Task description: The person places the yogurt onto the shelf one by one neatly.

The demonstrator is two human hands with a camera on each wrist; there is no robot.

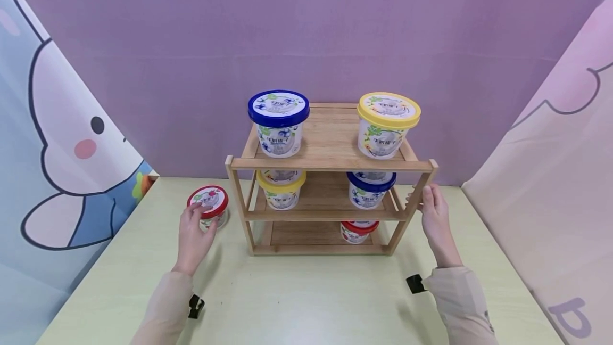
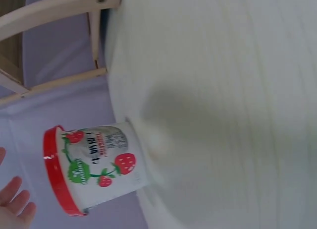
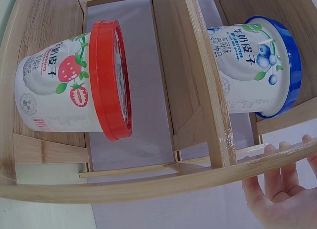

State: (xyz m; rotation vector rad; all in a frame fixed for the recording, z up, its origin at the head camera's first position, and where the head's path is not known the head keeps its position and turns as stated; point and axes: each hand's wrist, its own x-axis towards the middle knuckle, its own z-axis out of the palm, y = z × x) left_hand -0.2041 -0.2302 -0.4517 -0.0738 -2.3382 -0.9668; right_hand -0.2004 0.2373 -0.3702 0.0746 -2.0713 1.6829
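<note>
To the left of the wooden rack, a white tub with a red lid and printed strawberries [image 2: 101, 169] stands upright on the table. My left hand [image 1: 195, 238] is over its near side in the head view, fingers loosely bent; the left wrist view shows the fingers [image 2: 17, 201] apart from the lid. My right hand [image 1: 437, 217] holds the right front post of the three-tier wooden rack [image 1: 330, 164], its fingers reaching behind the post [image 3: 277, 164] and the thumb in front. Beside that post are a strawberry tub [image 3: 64, 85] and a blueberry tub [image 3: 247, 65] on the shelves.
On the top shelf are a blue-lidded tub [image 1: 279, 121] at left and a yellow-lidded tub [image 1: 388, 124] at right. Another yellow-lidded tub [image 1: 281, 190] sits on the middle shelf's left. A purple backdrop [image 1: 330, 31] hangs behind; printed curtains [image 1: 86, 121] flank the table.
</note>
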